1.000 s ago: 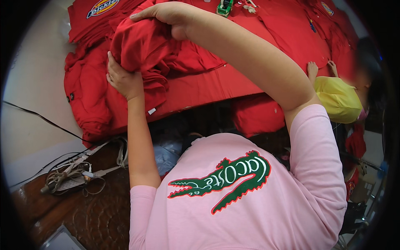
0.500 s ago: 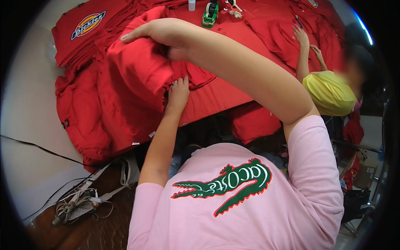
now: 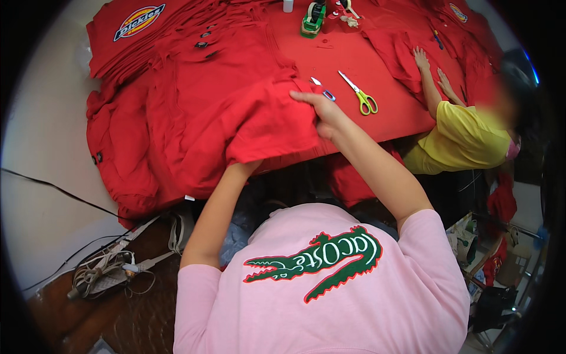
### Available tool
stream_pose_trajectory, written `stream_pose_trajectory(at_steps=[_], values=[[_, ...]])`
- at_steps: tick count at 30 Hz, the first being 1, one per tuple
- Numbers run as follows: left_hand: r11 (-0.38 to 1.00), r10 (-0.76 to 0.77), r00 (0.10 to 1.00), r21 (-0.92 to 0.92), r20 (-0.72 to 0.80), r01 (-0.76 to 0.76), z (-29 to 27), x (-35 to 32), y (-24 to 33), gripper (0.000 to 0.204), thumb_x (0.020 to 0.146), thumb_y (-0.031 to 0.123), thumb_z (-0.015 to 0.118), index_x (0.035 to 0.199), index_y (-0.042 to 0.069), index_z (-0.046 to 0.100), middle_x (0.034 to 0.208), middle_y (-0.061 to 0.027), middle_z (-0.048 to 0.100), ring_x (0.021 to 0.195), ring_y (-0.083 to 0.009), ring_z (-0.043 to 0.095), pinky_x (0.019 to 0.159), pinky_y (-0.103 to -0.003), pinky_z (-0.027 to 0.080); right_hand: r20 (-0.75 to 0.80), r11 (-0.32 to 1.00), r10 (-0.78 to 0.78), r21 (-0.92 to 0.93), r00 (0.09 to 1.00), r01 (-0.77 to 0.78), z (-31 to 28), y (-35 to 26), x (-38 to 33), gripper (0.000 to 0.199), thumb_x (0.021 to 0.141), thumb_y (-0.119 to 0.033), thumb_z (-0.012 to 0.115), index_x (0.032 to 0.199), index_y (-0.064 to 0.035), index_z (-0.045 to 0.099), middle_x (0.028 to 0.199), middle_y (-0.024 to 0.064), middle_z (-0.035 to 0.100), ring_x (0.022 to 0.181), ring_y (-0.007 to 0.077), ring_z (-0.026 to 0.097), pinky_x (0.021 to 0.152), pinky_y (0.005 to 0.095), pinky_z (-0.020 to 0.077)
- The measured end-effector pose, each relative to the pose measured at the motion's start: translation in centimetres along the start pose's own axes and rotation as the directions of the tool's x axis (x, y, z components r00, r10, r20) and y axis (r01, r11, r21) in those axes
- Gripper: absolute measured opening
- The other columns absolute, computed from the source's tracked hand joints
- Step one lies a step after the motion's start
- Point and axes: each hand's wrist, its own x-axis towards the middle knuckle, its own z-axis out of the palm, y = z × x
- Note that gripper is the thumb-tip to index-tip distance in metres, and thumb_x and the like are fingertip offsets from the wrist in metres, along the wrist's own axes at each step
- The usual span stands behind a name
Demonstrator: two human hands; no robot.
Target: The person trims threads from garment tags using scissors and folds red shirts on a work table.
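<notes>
A red garment lies spread over the near part of the table, its near end lifted and loosely folded. My right hand pinches the right edge of that end between thumb and fingers. From below, my left forearm goes in under the cloth, which hides the hand and its fingers. Just beyond my right hand lie yellow-green-handled scissors, blades pointing away, and a small blue-handled cutter. Small dark pieces sit on the garment's far part.
Stacked red garments with a printed badge fill the far left. A green tape dispenser stands at the back beside a white bottle. At right, a co-worker in a yellow top rests both hands on red cloth. Tangled cables lie lower left.
My right hand has come down and to the right with the garment's edge, laying the cloth lower. My left hand, visible before, is now under it. The scissors and cutter have come into sight.
</notes>
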Motion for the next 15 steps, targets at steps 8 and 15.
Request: stream_pose_trajectory(at_steps=[8,15], values=[[0.997,-0.067,0.941,0.044,0.333,0.055,-6.2,5.7,3.7,0.038,0.079,-0.002,0.065,0.115,0.006,0.056,0.122,-0.0162,0.066,0.12,-0.038,0.06,0.104,-0.049,0.048,0.491,0.942,-0.206,-0.134,0.846,0.307,22.3,-8.2,1.1,0.024,0.096,-0.017,0.073,0.112,0.0015,0.072,0.111,0.0091,0.075,0.099,0.0168,0.072,0.091,0.0321,0.0585],[0.994,-0.102,0.984,-0.032,0.149,0.108,-6.5,2.9,7.4,0.043,0.08,0.0,0.066,0.121,0.014,0.07,0.126,-0.0191,0.067,0.12,-0.0376,0.063,0.105,-0.05,0.048,0.353,0.981,-0.189,0.106,0.916,0.162,17.3,-6.5,-1.9,0.027,0.095,-0.015,0.073,0.116,0.0014,0.069,0.117,0.0131,0.073,0.106,0.0213,0.071,0.1,0.0361,0.0552]])
